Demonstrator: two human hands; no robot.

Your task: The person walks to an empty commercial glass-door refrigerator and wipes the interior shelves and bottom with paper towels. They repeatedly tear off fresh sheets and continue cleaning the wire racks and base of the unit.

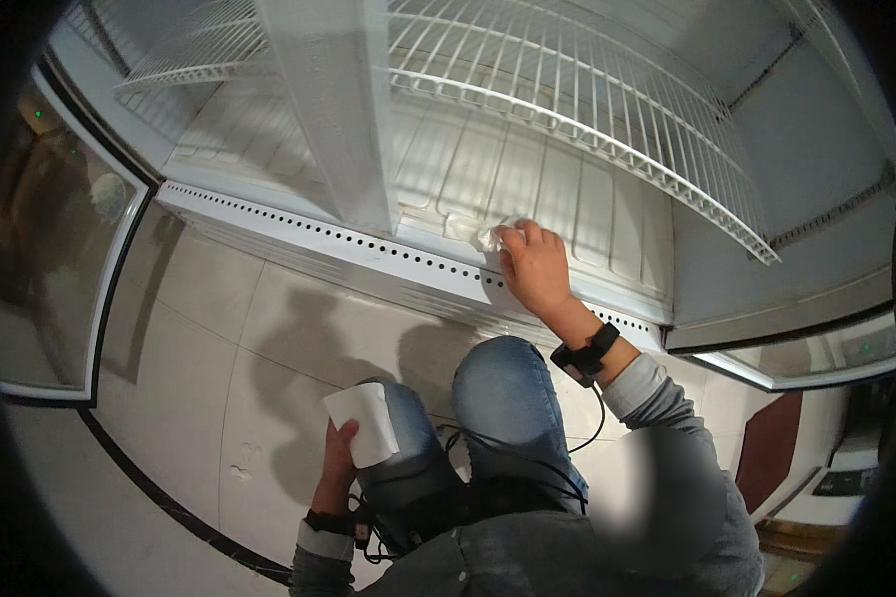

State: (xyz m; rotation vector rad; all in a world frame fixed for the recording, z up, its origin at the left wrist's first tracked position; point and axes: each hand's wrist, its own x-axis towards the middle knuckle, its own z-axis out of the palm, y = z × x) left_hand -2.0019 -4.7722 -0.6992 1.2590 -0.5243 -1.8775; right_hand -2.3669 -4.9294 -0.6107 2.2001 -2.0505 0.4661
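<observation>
My right hand (537, 266) presses a crumpled white tissue (487, 236) onto the floor of a white display refrigerator, close to its front lip. The fingers curl over the tissue and hide part of it. Ridges run front to back along the refrigerator floor (597, 209). Down by my left knee, my left hand (340, 454) holds a stack of white paper tissues (366, 422), thumb on top and the other fingers hidden beneath.
A white wire shelf (567, 82) hangs over my right hand. An upright post (343, 112) divides the cabinet. Glass doors stand open at left (67, 246) and right (814, 358). Below runs a perforated front strip (328, 230). Black cables (508, 457) cross my lap.
</observation>
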